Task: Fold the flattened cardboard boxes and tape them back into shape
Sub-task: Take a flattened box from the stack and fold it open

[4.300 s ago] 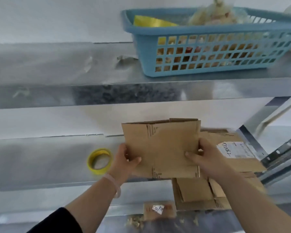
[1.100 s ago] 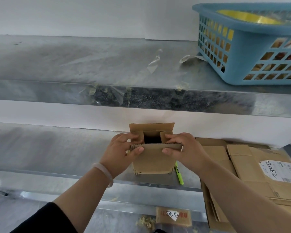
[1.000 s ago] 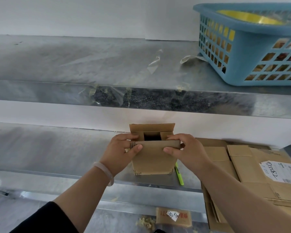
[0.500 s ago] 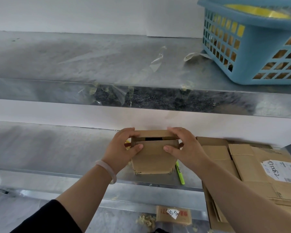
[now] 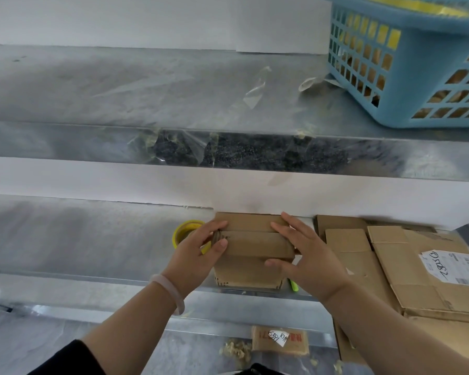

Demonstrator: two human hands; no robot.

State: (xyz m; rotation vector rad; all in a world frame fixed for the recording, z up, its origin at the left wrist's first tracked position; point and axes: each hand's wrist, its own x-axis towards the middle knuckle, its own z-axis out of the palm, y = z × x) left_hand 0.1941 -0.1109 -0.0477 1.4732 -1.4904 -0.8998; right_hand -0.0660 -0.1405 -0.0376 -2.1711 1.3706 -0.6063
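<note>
Only half the tape (image 5: 186, 228) shows beside the box (image 5: 244, 274); left hand (image 5: 198, 255) grips, right hand (image 5: 309, 258) flatly presses its closed flaps.

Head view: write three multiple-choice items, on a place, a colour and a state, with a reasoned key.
1. The blue plastic basket stands: A) on the upper metal shelf, at the right; B) on the floor; C) on a chair.
2. The roll of tape beside the left hand is: A) red; B) yellow; C) black.
3. The top flaps of the small brown cardboard box are: A) standing upright; B) torn off; C) folded down.
Key: 1 A, its base rests on that shelf's right end. 2 B, its rim shows yellow. 3 C, they lie flat under the left hand and the right hand.
</note>
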